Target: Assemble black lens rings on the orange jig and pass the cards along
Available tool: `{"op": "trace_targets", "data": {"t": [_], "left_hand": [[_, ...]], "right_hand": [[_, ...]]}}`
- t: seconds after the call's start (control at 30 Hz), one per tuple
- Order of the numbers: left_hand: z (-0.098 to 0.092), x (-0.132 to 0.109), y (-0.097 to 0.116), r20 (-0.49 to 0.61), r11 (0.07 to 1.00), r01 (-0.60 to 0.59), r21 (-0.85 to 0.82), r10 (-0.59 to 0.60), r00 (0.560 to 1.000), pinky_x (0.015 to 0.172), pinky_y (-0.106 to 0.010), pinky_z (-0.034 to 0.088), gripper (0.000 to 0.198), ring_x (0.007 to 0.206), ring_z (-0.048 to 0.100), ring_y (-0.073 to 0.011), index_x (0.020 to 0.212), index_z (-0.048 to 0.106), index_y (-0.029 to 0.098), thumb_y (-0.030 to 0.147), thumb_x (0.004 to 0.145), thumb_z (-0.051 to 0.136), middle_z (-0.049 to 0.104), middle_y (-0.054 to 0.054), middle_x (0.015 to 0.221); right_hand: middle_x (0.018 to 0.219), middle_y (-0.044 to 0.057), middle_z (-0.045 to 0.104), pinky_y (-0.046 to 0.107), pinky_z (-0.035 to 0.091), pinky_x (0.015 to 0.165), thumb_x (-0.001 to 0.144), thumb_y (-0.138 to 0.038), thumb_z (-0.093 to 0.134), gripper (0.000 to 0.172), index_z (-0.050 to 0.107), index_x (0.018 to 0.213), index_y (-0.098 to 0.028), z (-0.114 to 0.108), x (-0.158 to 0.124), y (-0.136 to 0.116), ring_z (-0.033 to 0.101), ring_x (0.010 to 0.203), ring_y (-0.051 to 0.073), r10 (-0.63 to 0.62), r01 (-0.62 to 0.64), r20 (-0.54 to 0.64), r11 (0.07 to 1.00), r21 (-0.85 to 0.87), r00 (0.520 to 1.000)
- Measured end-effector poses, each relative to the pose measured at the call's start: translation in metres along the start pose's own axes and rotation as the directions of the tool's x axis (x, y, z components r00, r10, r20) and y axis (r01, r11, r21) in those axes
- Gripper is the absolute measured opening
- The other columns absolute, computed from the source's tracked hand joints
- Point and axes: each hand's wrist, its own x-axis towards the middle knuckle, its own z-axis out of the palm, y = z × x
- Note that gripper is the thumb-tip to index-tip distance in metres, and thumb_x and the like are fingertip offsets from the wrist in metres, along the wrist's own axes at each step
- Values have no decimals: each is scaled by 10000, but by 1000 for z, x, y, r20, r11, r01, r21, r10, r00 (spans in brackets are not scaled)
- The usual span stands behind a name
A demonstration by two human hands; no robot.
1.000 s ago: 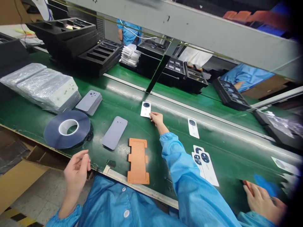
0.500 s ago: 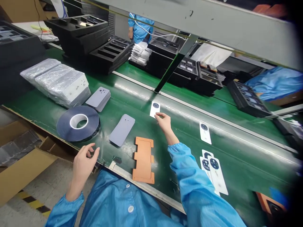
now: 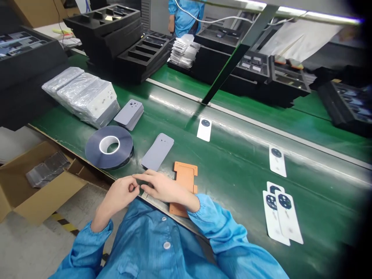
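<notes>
At the table's front edge, my left hand (image 3: 122,192) has its thumb and fingers curled together. Anything between them is too small or hidden to make out. My right hand (image 3: 162,186) reaches across from the right, index finger stretched to the left fingertips, thumb apart, and nothing visible in it. Under its wrist lies an orange notched plate (image 3: 185,175), partly covered by the hand and sleeve. Just beyond the hands is a small stack of grey phone back panels (image 3: 158,151). A big roll of dark film tape (image 3: 94,149) lies left of that stack.
A white panel with a dark camera circle (image 3: 204,133) lies farther back. More white panels (image 3: 290,221) lie at right, some overlapping. Behind the tape stand a taller grey panel stack (image 3: 129,112), plastic-wrapped panels (image 3: 84,93) and black trays (image 3: 139,56). A slanted post (image 3: 226,71) rises behind.
My right hand has left the white panel at the back and come down to my left hand. The left fingers have closed. The view has shifted, and the white panel stays on the table.
</notes>
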Motion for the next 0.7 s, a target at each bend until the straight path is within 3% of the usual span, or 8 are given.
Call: {"op": "trace_targets", "data": {"t": [0.1,0.2,0.27,0.33,0.4,0.47,0.57,0.7], "left_hand": [[-7,-5,7,174,998,-5,-62,16,985,569,-280,300,260,574,455,-129,621,487,213,264,862,570,507,39,603],[-10,-6,4,204,988,16,-154,15,979,556,-268,353,189,576,494,-130,685,605,210,272,864,594,559,34,628],[-9,-3,-3,111,982,3,-190,18,994,567,-262,400,130,604,542,-136,766,664,210,263,868,603,606,24,673],[-5,2,-12,-55,981,-30,-190,20,998,606,-264,453,92,673,605,-147,861,700,212,269,878,629,664,4,762],[1,8,-20,-230,980,-50,-191,4,973,661,-275,513,148,762,664,-165,991,731,215,311,891,677,716,-24,877],[7,13,-26,-330,974,-70,-215,-5,944,701,-294,561,249,834,703,-183,1097,747,217,361,898,713,753,-56,1003],[15,17,-30,-353,962,-106,-250,12,935,718,-311,598,279,870,730,-194,1125,771,213,388,914,716,774,-90,1146],[17,18,-33,-354,954,-89,-287,-19,935,780,-331,628,289,909,750,-209,1114,790,202,404,919,720,790,-102,1158]], "right_hand": [[1341,120,654,339,560,951,1040,-202,513,435,606,1464,-209,11,5,4,700,1082,210,4,-2,41,998,-65,999],[1231,113,698,334,565,913,1013,-170,531,338,685,1314,-178,16,6,6,706,1043,215,-9,11,31,998,-70,999],[1194,107,719,340,564,923,993,-153,547,315,701,1266,-177,16,5,6,709,1049,221,-13,14,3,998,-55,1000],[1221,111,729,351,562,951,988,-157,552,309,706,1255,-176,15,5,5,711,1081,230,-12,11,-20,999,-48,1000],[1268,119,729,358,562,977,991,-161,541,313,710,1254,-166,14,5,4,715,1113,237,-9,8,-27,999,-51,1000],[1324,128,720,363,564,993,990,-158,531,325,713,1260,-152,13,5,3,720,1142,245,-10,9,-18,998,-55,1000],[1420,142,687,367,560,1028,983,-153,537,360,706,1300,-136,12,6,2,710,1212,257,-8,8,-2,998,-57,1000],[1479,156,657,384,545,1080,971,-167,557,427,673,1380,-120,15,7,7,682,1294,273,-14,13,-32,999,-48,999]]}}
